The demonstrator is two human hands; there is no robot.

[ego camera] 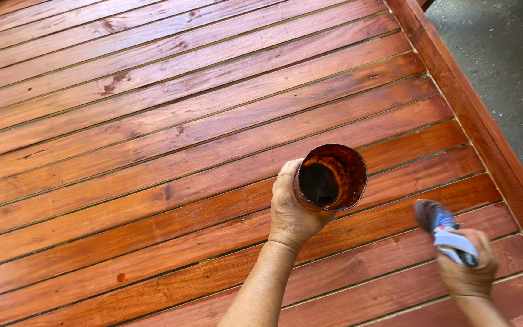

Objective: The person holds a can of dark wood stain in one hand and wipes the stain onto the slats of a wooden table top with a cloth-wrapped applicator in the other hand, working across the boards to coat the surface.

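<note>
Left hand [290, 209] clenched around stain-caked can [332, 177], its open mouth tilted toward the camera, held above the glossy red-brown slatted wood surface [171, 139]; right hand [468, 266] grips a brush [440, 227], bristles near the slats, just right of the can.

My left hand [290, 209] grips a stain-crusted open can [332, 177] by its side, tilted so that its dark liquid content shows, held above the slatted wooden surface [152, 151]. My right hand [468, 265] is closed around the blue-and-white handle of a brush [443, 227], whose dark head lies just over a slat near the raised side rail [485, 130]. The slats are reddish-brown and glossy; grey concrete floor [503, 54] lies beyond the rail.
</note>
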